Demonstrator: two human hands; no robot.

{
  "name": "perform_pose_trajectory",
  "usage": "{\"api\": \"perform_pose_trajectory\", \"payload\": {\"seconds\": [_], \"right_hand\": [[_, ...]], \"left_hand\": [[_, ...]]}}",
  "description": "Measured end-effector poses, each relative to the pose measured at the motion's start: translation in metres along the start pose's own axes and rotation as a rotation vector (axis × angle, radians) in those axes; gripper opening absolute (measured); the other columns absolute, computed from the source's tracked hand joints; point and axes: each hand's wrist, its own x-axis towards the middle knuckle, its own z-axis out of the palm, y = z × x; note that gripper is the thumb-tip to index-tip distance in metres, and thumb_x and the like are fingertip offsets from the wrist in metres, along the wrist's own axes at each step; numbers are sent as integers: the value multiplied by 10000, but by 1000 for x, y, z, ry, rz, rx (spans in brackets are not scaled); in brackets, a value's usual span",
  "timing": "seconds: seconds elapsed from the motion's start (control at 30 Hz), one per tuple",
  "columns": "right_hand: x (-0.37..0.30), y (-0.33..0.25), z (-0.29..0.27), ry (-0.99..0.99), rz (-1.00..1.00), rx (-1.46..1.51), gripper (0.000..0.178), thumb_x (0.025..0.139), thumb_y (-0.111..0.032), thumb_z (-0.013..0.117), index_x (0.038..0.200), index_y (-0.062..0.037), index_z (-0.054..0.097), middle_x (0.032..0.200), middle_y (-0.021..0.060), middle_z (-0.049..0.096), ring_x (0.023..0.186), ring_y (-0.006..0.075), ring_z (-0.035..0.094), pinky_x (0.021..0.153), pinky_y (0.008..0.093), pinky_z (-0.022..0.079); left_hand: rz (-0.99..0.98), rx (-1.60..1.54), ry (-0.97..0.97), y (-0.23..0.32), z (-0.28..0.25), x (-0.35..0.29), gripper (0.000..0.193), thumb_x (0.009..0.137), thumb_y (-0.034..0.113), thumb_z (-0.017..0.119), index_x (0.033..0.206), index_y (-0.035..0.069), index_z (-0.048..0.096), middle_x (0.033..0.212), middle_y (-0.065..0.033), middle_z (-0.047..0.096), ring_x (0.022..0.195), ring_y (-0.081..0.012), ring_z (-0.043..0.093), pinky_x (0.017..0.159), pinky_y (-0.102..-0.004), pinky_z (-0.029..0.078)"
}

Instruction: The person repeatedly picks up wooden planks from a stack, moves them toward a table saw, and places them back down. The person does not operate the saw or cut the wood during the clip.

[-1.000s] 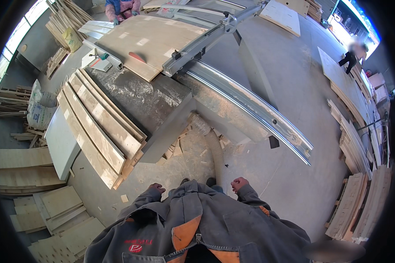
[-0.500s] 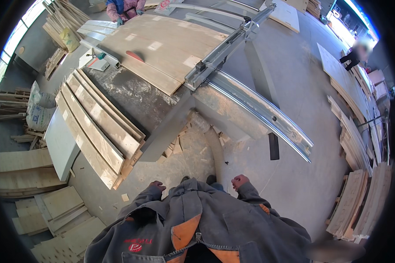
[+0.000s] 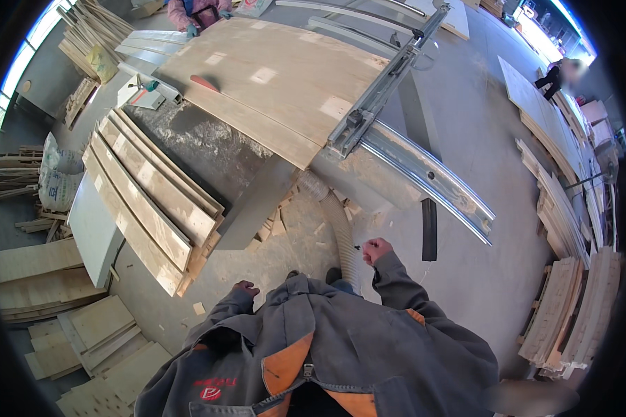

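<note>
Left hand (image 3: 245,287) and right hand (image 3: 376,251): fingers curled inward, nothing visible in them; whether they close fully cannot be told. Well beyond the fingertips, the plywood panel (image 3: 292,87) lies on the saw table (image 3: 219,147) alongside a metal fence (image 3: 388,85), presumably for squareness.

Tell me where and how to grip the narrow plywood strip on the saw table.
Likely the near end of the narrow plywood strip, coming from your side: it lies flat, reaching the edge of the saw table, away from the red fin.
</note>
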Motion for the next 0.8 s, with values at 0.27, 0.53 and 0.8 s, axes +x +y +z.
{"api": "perform_pose_trajectory", "payload": {"seconds": [0.27, 0.53, 0.8], "right_hand": [[103, -56, 33, -138, -303, -134, 458, 804, -324, 670, 1075, 11, 515, 754, 77, 598, 611, 145, 566, 493, 264, 458], [104, -113, 38, -236, -117, 353, 523, 845, -441, 589, 1141, -21, 494, 965, 99, 611, 797, 205, 613, 638, 347, 497], [89, -93, 9, -88, -189, 537, 378, 838, -222, 629, 1134, -34, 489, 965, 117, 608, 769, 266, 619, 534, 384, 491]], "left_hand": [[-28, 18, 40, -21, 2, -12, 538, 667, 360, 733, 1083, 42, 607, 897, -147, 668, 843, -246, 646, 786, -343, 518], [-133, -25, 27, -30, 12, -40, 521, 665, 360, 729, 1077, 62, 614, 935, -163, 658, 874, -267, 641, 805, -353, 513], [-90, 19, 44, -47, 34, -35, 501, 663, 366, 727, 1057, 73, 629, 953, -156, 655, 918, -262, 627, 834, -360, 499]]}}
